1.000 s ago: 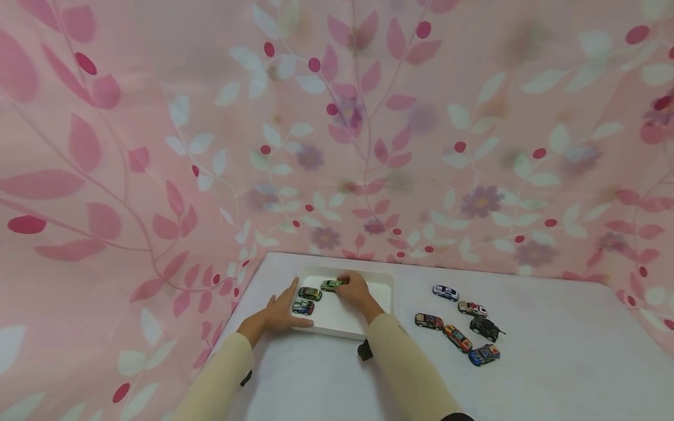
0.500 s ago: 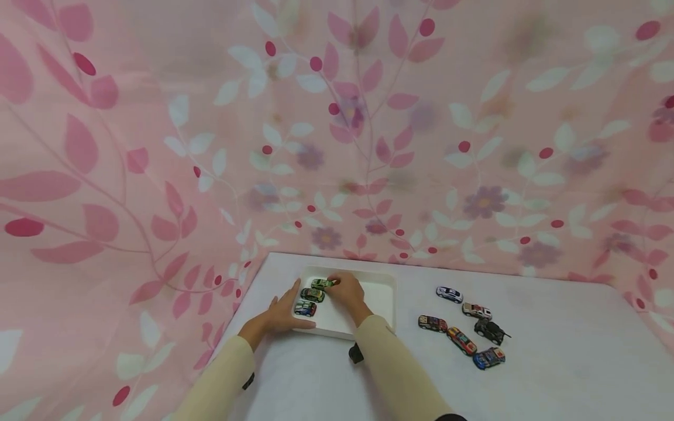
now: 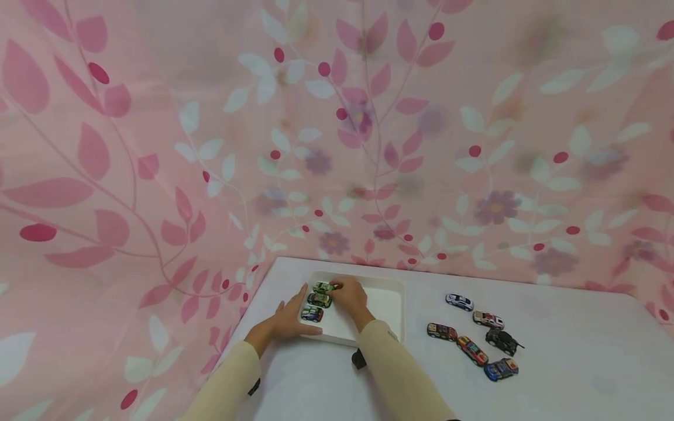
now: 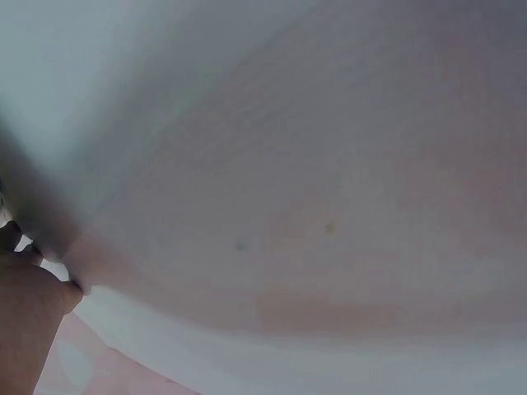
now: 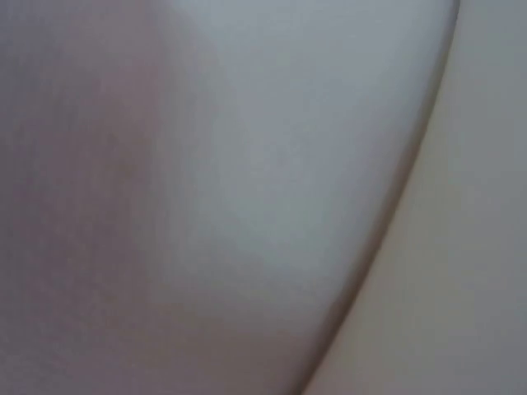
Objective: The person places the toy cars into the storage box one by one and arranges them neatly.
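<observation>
A white tray (image 3: 387, 298) stands near the back left of the table. At its left end, three toy cars sit one behind another. My right hand (image 3: 351, 299) reaches into the tray and pinches the light green toy car (image 3: 323, 287), the rearmost of the three. A dark green and yellow toy car (image 3: 319, 300) lies just in front of it, then a blue and white toy car (image 3: 312, 314). My left hand (image 3: 288, 318) rests at the tray's front left corner, fingers along the left side and thumb stretched along the front. Both wrist views are mostly blurred close surfaces.
To the tray's right, several toy cars lie loose on the white tabletop, among them a white car (image 3: 459, 302), a red and yellow car (image 3: 472, 351), a black vehicle (image 3: 502, 341) and a blue car (image 3: 501, 369). A pink floral curtain (image 3: 337, 175) hangs behind and at the left.
My right hand has moved the light green toy car leftward, in line behind the other two in the tray. My left hand has stayed at the tray's corner. The head view has shifted slightly.
</observation>
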Demonstrator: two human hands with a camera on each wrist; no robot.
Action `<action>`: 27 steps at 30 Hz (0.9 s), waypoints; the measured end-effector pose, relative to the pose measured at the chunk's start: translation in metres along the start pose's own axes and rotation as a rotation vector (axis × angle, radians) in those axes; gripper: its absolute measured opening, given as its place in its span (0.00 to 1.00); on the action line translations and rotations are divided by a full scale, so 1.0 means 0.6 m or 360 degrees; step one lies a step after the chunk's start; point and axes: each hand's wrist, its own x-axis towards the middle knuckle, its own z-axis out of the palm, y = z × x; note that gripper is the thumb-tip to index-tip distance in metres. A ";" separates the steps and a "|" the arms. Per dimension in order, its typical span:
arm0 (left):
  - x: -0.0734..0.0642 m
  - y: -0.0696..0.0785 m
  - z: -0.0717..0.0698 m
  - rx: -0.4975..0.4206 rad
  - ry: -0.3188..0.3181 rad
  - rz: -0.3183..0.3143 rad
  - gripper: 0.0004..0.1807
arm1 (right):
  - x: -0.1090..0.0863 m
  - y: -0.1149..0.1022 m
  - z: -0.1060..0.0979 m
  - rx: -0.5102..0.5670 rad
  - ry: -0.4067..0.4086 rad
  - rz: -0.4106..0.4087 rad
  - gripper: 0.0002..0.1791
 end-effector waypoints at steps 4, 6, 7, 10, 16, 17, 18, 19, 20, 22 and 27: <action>0.000 0.006 0.005 0.0005 -0.0013 0.0000 0.72 | -0.001 0.006 0.002 0.0010 0.0013 0.0033 0.14; -0.001 0.007 0.006 0.0020 -0.0026 -0.0015 0.73 | -0.001 0.008 0.001 0.0021 0.0007 0.0041 0.14; -0.001 0.005 0.007 0.0020 -0.0030 -0.0023 0.73 | -0.001 0.008 0.001 0.0030 -0.0001 0.0042 0.15; -0.001 0.002 0.006 0.0018 -0.0020 -0.0032 0.73 | 0.004 0.010 0.000 0.0051 -0.0028 0.0002 0.15; 0.000 -0.005 0.003 -0.0012 0.0007 -0.0007 0.73 | 0.013 0.014 0.001 0.0051 -0.0091 -0.0052 0.15; 0.000 -0.006 0.004 -0.0011 0.0005 -0.0013 0.73 | 0.012 0.015 0.001 0.0050 -0.0102 -0.0059 0.16; -0.001 -0.006 0.005 -0.0008 0.0000 -0.0014 0.73 | 0.010 0.016 0.002 0.0052 -0.0114 -0.0060 0.16; -0.002 -0.006 0.006 -0.0005 -0.0005 -0.0014 0.73 | 0.008 0.017 0.002 0.0054 -0.0123 -0.0066 0.16; -0.003 -0.005 0.007 -0.0007 -0.0012 -0.0015 0.73 | 0.006 0.018 0.002 0.0054 -0.0127 -0.0071 0.16; -0.005 -0.005 0.008 0.0003 -0.0032 -0.0022 0.74 | 0.003 0.020 0.002 0.0057 -0.0129 -0.0062 0.16; -0.002 -0.001 0.004 -0.0010 -0.0011 -0.0013 0.73 | 0.005 0.019 -0.001 0.0085 -0.0088 -0.0044 0.16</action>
